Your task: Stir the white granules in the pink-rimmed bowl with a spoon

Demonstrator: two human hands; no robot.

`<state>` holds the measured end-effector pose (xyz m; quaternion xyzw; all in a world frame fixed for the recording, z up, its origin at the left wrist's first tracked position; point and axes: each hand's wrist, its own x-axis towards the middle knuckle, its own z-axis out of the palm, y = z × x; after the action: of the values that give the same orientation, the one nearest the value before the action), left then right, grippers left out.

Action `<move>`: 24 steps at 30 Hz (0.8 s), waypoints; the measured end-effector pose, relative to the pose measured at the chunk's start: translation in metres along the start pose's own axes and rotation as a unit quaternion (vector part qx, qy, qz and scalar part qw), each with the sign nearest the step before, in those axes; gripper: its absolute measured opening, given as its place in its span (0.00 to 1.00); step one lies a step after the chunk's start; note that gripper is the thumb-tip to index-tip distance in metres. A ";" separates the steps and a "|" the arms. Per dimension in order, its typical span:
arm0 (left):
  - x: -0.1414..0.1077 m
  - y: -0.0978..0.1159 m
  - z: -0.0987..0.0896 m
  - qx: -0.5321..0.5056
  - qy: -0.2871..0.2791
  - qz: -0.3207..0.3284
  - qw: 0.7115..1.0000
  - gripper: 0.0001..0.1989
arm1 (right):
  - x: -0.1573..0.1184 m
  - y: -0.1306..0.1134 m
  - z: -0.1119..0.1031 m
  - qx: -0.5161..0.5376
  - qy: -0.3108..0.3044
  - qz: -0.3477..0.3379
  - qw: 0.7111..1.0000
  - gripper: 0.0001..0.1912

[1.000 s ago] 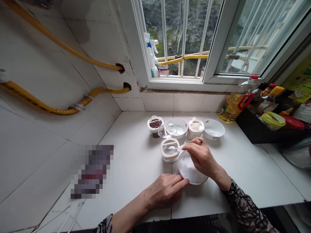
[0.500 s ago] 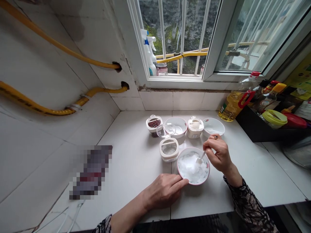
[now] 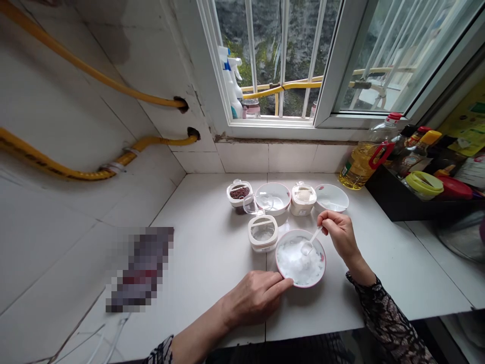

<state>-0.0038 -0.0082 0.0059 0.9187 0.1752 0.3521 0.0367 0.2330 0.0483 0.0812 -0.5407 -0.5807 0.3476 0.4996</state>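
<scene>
A bowl [image 3: 302, 273] of white granular stuff stands on the counter. My left hand [image 3: 259, 296] grips its lower left rim, thumb over the edge. Between the thumb and fingers of my right hand [image 3: 339, 235] is the handle of a small white spoon [image 3: 307, 246], its head over the white heap. Just left of the bowl is an open white container [image 3: 262, 233] with a clear lid tipped back. Behind are a jar of dark red bits [image 3: 240, 194], a bowl [image 3: 273, 197], a jar with pale contents [image 3: 303, 198] and another bowl [image 3: 332, 197].
An oil bottle [image 3: 366, 156] stands at the back right beside a black rack [image 3: 394, 202] of bottles and lidded tubs. A blurred dark object [image 3: 142, 268] lies at the left. Yellow pipes [image 3: 151, 141] run along the left wall. A window [image 3: 280, 60] is behind the counter.
My right hand has turned and shifted slightly, and the spoon's head has moved up and left, now showing above the white heap. My left hand stays on the rim.
</scene>
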 end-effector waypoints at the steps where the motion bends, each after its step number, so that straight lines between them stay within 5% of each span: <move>1: 0.000 0.000 0.000 -0.001 0.001 0.001 1.000 0.18 | 0.001 0.000 0.000 0.012 -0.001 0.009 1.000 0.08; 13: 0.001 0.000 0.000 -0.001 -0.003 0.007 1.000 0.19 | -0.001 0.003 0.018 0.090 -0.040 0.017 0.995 0.07; 18: 0.002 0.000 -0.001 0.005 -0.001 0.008 1.000 0.18 | -0.012 0.000 0.035 -0.022 -0.064 -0.160 0.985 0.08; 21: 0.002 0.000 0.000 0.009 0.004 0.004 1.000 0.18 | -0.015 0.001 0.040 -0.131 -0.110 -0.322 0.931 0.13; 24: 0.000 0.000 0.001 0.011 0.001 -0.002 1.000 0.17 | -0.014 0.001 0.039 -0.173 -0.126 -0.385 0.898 0.15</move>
<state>-0.0032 -0.0082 0.0049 0.9183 0.1804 0.3513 0.0273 0.1943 0.0400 0.0675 -0.3044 -0.8527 0.0874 0.4154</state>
